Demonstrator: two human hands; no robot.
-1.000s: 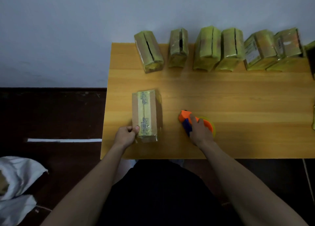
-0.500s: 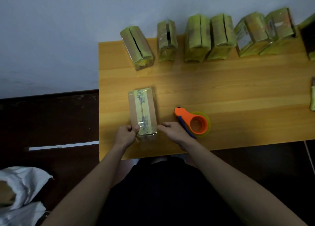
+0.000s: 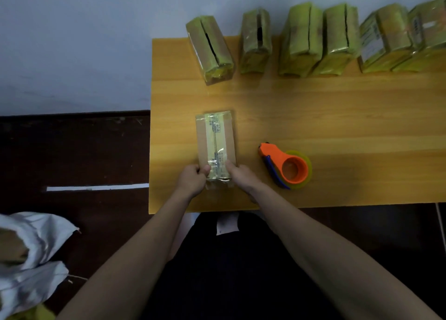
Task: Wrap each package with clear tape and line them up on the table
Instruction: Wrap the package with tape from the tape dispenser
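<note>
- Since approx. 1 s ago, right hand (image 3: 242, 174) has been moved off the tape dispenser (image 3: 287, 166) & onto the package (image 3: 215, 148); dispenser is left lying on the table (image 3: 337, 117), just right of the pkg.
- Pkg lies flat near table's front-left edge, long axis pointing away from the person.
- Left hand (image 3: 193, 178) is curled round the near-left corner, thumb on top; right hand is laid on the near-right corner, fingers fairly straight — whether it grips can't be told.
- Step judged: tape end being smoothed down at the near end; wrap prob. partly done, since bare cardboard shows either side of the centre strip.
- Next move prob. calls for turning the pkg & retaking the dispenser.
- Materials: brown cardboard box, glossy clear tape w/ wrinkles; dispenser is orange plastic w/ a blue part.
- Wrapped packages (image 3: 301, 42) are stood in a row at the back edge, shiny yellow-green film.
</note>
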